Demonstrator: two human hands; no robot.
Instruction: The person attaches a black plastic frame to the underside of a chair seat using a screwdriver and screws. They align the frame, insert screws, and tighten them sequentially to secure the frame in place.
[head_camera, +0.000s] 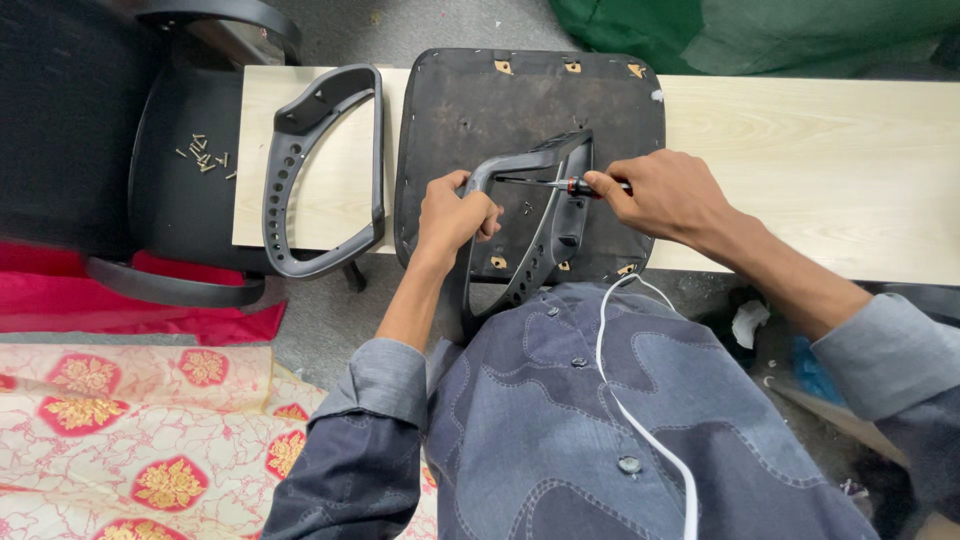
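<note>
Fingers of the left hand (452, 215) are closed around the upper bend of a grey plastic armrest (535, 225) that stands on the upturned black seat base (470, 110). Fingers of the right hand (665, 195) pinch a screwdriver (570, 185), its tip pointing left into the armrest. The seat base lies on the pale wooden desk (820, 170). Left of the seat base lies a second armrest (325, 170); farther left, loose screws (205, 157) sit on a black chair (180, 200).
</note>
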